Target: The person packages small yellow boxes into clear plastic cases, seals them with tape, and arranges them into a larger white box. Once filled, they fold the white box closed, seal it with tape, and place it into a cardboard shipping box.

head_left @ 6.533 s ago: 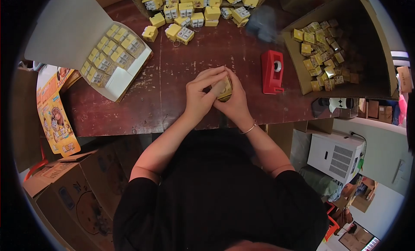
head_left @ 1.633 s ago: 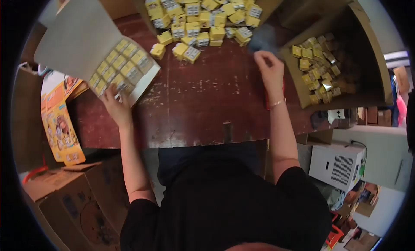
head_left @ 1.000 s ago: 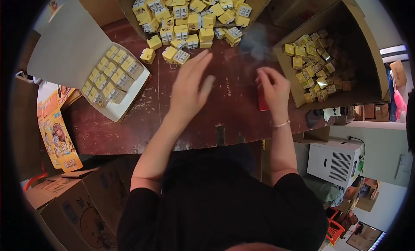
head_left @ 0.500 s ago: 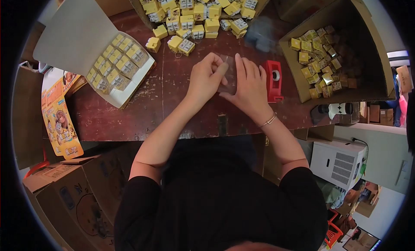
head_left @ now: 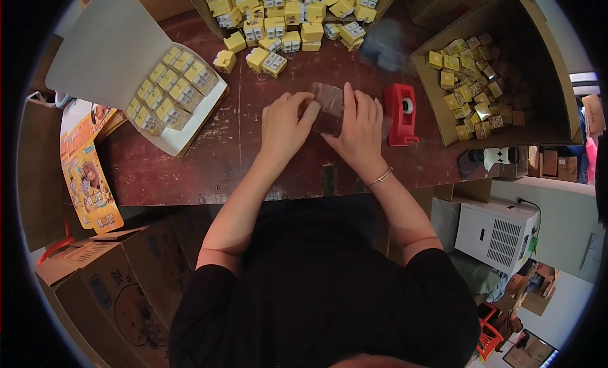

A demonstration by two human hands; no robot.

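Observation:
A clear plastic box [head_left: 329,101], see-through enough to show the red table behind it, is held between my hands just above the tabletop. My left hand [head_left: 283,128] closes on its left side, with thumb and fingertips pinching the edge. Around the right side goes my right hand [head_left: 360,124], thumb low and fingers stretched along the plastic. Just right of that hand stands a red tape dispenser [head_left: 401,118] with a roll of tape in it.
A white carton [head_left: 201,119] with rows of clear-boxed yellow items sits left. Yellow-and-white block keychains [head_left: 274,64] spill from a cardboard box behind. Another cardboard box [head_left: 437,114] at right holds small yellow packs [head_left: 472,89]. A blurred bluish clear object [head_left: 386,45] lies near it.
The clear plastic has gone from flat-looking to an opened-out box shape. My left hand has moved left and slightly down, and my right hand shifted a little left.

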